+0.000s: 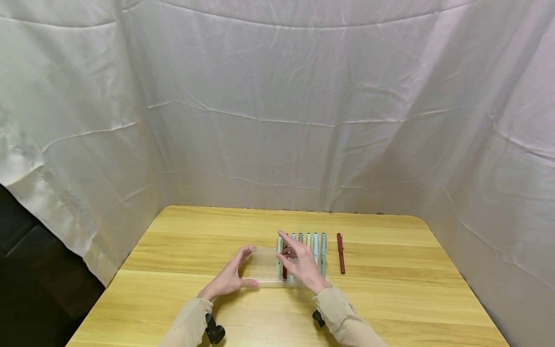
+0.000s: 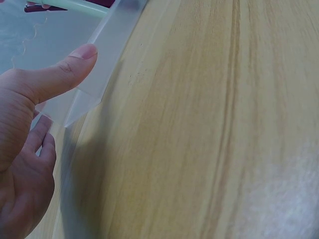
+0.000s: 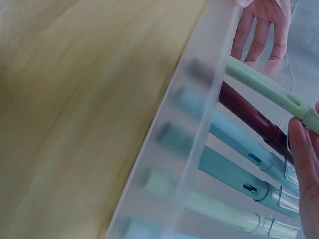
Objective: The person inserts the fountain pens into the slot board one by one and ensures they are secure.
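Observation:
A clear plastic box (image 1: 270,284) lies on the table with a row of capped pens in its right part. My left hand (image 1: 227,279) grips the box's left end, thumb on the near wall (image 2: 107,62) and fingers at the far side. Over the row, my right hand (image 1: 305,267) pinches a light green pen (image 3: 264,87) between thumb and finger, at the row's left end. Beside that pen lies a dark red pen (image 3: 246,112), followed by blue, teal (image 3: 224,172) and pale green pens (image 3: 219,214). The right palm hides part of the row in the head view.
A separate red pen (image 1: 340,253) lies on the wooden table (image 1: 390,289), right of the box. Pale curtains (image 1: 277,144) hang behind the table and along both sides. A dark area (image 1: 34,260) shows past the left curtain.

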Tool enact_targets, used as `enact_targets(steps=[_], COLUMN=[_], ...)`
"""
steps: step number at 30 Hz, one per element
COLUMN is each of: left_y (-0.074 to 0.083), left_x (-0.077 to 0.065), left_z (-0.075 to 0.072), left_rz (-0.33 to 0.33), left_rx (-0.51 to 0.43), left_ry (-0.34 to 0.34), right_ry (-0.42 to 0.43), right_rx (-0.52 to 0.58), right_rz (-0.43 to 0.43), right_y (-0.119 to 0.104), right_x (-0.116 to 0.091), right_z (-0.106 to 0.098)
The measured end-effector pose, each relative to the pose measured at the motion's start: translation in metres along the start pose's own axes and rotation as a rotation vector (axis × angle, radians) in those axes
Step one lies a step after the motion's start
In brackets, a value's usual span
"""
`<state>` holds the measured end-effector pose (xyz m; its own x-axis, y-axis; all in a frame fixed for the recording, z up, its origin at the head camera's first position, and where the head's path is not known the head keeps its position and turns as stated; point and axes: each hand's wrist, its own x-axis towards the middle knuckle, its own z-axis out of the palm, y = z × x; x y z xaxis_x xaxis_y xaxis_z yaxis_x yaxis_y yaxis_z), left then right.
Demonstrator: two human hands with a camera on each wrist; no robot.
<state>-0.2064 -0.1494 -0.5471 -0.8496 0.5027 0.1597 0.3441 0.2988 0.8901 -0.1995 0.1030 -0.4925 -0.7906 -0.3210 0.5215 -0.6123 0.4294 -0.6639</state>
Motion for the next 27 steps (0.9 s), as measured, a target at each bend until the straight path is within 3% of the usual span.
enact_targets(steps=[7, 20, 27], left_y=[0.0, 0.0006, 0.0015], left_x=[-0.0006, -0.0002, -0.0004], left_z=[0.0, -0.0001, -0.0003], left_rz=[0.01, -0.002, 0.006], left_rx=[-0.001, -0.005, 0.0], left_ry=[0.0, 0.004, 0.003], right_ry=[0.025, 0.013, 0.012], right_rx=[-0.153, -0.17, -0.206], right_rz=[-0.1, -0.014, -0.023], right_y=[0.0036, 0.0045, 0.0037], right_x=[-0.0019, -0.0021, 0.0014], right_z=[0.0033, 0.0055, 0.0057])
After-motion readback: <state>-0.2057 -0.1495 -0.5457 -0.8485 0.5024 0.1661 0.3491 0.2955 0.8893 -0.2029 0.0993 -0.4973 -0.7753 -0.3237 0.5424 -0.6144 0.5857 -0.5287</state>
